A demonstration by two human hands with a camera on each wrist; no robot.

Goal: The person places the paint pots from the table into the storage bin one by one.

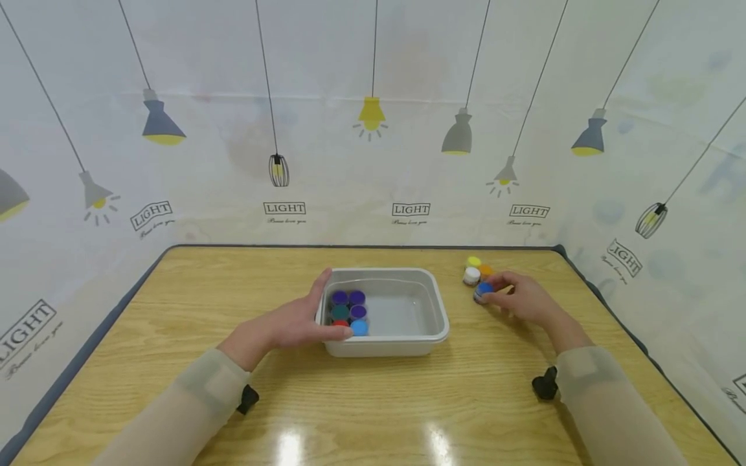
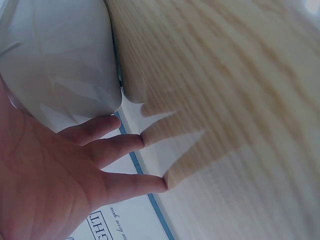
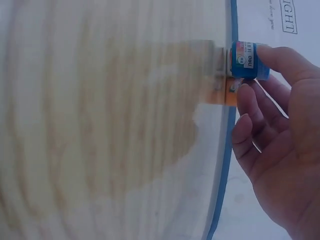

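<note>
My right hand (image 1: 521, 298) pinches a small blue paint jar (image 3: 244, 61) between thumb and fingers, to the right of the tray. Right beside that jar stand a white-lidded jar (image 1: 472, 276), a yellow-lidded jar (image 1: 473, 262) and an orange jar (image 1: 486, 270). At the left end of a light grey plastic tray (image 1: 384, 348), my left hand (image 1: 291, 321) rests with its thumb along the front rim. Its other fingers stretch out straight beside the tray's outer wall in the left wrist view. Several jars with purple, green, red and light blue lids (image 1: 359, 328) stand in the tray's left part.
The wooden table (image 1: 373, 408) has a dark edge along its back and sides. Behind it hangs a pale wall sheet (image 1: 344, 213) printed with lamps and lettering. Black wrist mounts (image 1: 546, 384) sit at both sleeves.
</note>
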